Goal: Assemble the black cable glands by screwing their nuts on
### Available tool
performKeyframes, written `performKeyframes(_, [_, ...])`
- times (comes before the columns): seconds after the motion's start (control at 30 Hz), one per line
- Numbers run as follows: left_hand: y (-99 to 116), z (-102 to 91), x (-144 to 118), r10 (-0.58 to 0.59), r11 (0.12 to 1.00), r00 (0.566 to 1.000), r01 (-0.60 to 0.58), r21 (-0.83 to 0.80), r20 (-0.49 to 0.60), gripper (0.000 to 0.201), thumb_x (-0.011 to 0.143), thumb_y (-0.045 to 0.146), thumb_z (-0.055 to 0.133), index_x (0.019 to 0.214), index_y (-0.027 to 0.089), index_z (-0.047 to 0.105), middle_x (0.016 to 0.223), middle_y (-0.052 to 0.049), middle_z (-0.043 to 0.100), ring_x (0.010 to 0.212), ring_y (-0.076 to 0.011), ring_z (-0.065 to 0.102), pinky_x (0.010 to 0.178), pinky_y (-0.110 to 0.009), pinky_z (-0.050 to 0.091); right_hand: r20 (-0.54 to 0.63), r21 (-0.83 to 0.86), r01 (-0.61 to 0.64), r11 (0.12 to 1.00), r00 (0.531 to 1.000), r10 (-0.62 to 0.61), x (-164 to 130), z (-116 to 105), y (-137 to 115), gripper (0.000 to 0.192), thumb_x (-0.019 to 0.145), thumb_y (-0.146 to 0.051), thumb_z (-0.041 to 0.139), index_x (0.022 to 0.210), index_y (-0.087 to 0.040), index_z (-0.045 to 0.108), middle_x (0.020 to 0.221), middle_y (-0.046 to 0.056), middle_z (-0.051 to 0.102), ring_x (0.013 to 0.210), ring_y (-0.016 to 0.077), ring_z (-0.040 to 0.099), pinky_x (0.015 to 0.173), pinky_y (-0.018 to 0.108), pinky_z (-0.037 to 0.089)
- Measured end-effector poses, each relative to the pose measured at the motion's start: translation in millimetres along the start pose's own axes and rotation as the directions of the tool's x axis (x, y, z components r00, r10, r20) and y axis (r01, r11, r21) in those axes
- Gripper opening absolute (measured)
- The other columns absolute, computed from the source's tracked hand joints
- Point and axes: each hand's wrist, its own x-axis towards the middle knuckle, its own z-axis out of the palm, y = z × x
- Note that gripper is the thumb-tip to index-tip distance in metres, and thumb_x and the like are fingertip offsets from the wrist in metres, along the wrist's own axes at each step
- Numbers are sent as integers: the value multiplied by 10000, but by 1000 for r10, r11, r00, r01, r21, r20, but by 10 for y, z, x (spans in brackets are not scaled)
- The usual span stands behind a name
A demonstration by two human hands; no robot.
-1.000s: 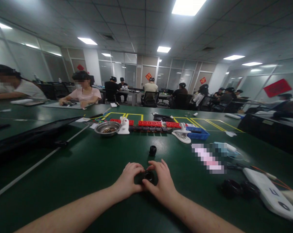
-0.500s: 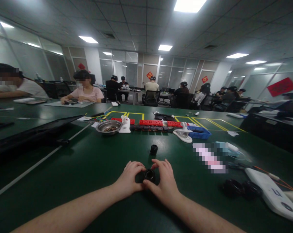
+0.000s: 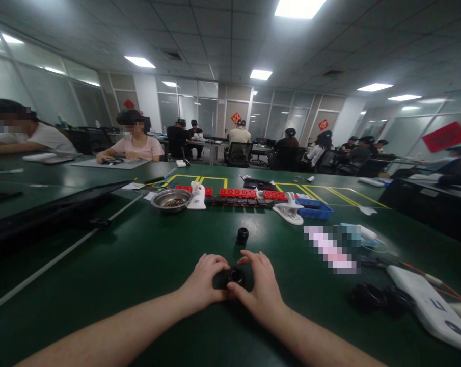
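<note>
- I see the green counter [image 3: 138, 265] filling the lower view, with both forearms reaching forward over it.
- A long white device [image 3: 429, 308] lies at the far right edge of the counter, well apart from the hands.
- A metal bowl [image 3: 171, 199] stands well beyond the hands, just left of a row of red blocks [image 3: 249, 193]; a blue tray [image 3: 314, 209] sits at the right end of that row.
- My left hand [image 3: 203, 280] rests on the counter, its grip curled against the left side of the black ring part [image 3: 235, 276].
- My right hand [image 3: 259, 288] rests on the counter opposite, its grip closed against the right side of the same part, thumb below it and fingers [image 3: 253, 258] arched over the top.
- The black ring part sits on the counter pinched between the two hands, open face up, touching both.
- A second small black cylinder [image 3: 242, 235] stands alone beyond the hands, near but untouched.
</note>
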Motion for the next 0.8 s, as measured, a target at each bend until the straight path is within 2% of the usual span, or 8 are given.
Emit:
performKeyframes(0.1, [0, 3, 2, -6, 1000, 1000, 6, 3, 0, 368, 581, 374, 686, 895, 224, 565, 1004, -39, 535, 997, -241, 467, 965, -489, 194, 20, -7, -19, 1000, 1000, 19, 25, -20, -8, 510, 613, -300, 645, 1065, -182, 439, 844, 35, 600, 904, 238, 525, 953, 508, 251])
performKeyframes(0.17, [-7, 6, 4, -6, 1000, 1000, 6, 7, 0, 384, 574, 372, 693, 903, 222, 562, 1007, -39, 535, 997, -240, 467, 967, -490, 190, 44, 10, 25, 1000, 999, -25, 28, -42, -6, 469, 644, -277, 609, 1071, -189, 434, 865, 35, 613, 922, 229, 527, 972, 512, 216])
performKeyframes(0.27, [-22, 10, 3, 2, 1000, 1000, -2, 9, 3, 408, 570, 398, 696, 913, 226, 558, 1014, -37, 531, 1006, -241, 460, 966, -494, 188, 93, 53, 114, 992, 989, -118, 12, -73, 10, 471, 688, -196, 513, 1139, -197, 376, 987, 47, 598, 983, 212, 513, 999, 526, 139])
performKeyframes(0.33, [-30, 13, -1, 6, 1000, 1000, -6, 8, -3, 405, 573, 409, 694, 910, 232, 556, 1019, -35, 528, 1012, -240, 457, 968, -495, 184, 93, 44, 131, 990, 986, -135, -1, -77, 24, 531, 682, -180, 493, 1188, -190, 331, 1094, 73, 543, 1049, 223, 471, 998, 536, 129])
performKeyframes(0.43, [-40, 17, -5, 14, 1000, 1000, -14, 9, -8, 393, 600, 444, 665, 908, 228, 551, 1020, -42, 530, 1012, -239, 458, 970, -498, 185, 37, -25, 113, 993, 993, -112, -6, -50, 30, 622, 639, -286, 588, 1193, -161, 335, 1143, 113, 487, 1085, 269, 424, 982, 530, 180])
performKeyframes(0.53, [-41, 22, -4, 20, 1000, 1000, -20, 11, 8, 419, 595, 475, 656, 908, 218, 547, 1019, -53, 533, 1003, -244, 464, 968, -503, 193, 18, -58, 81, 995, 997, -80, 9, -15, 8, 672, 549, -409, 684, 1111, -156, 416, 1012, 104, 540, 969, 279, 487, 906, 497, 310])
performKeyframes(0.67, [-6, 9, -11, 19, 1000, 1000, -19, 11, -11, 361, 601, 401, 669, 893, 227, 546, 1003, -34, 532, 994, -230, 471, 971, -483, 209, 66, -39, 10, 999, 998, -8, 16, 3, -19, 591, 546, -320, 708, 1058, -168, 453, 865, 59, 567, 831, 241, 524, 786, 432, 406])
performKeyframes(0.8, [35, -26, -27, 7, 1000, 1000, -7, 19, -10, 333, 607, 337, 663, 903, 238, 546, 1001, -22, 528, 993, -219, 470, 977, -477, 201, 109, 66, -15, 998, 994, 7, -15, -15, 7, 516, 636, -213, 616, 1108, -172, 413, 943, 69, 563, 885, 221, 523, 811, 398, 409])
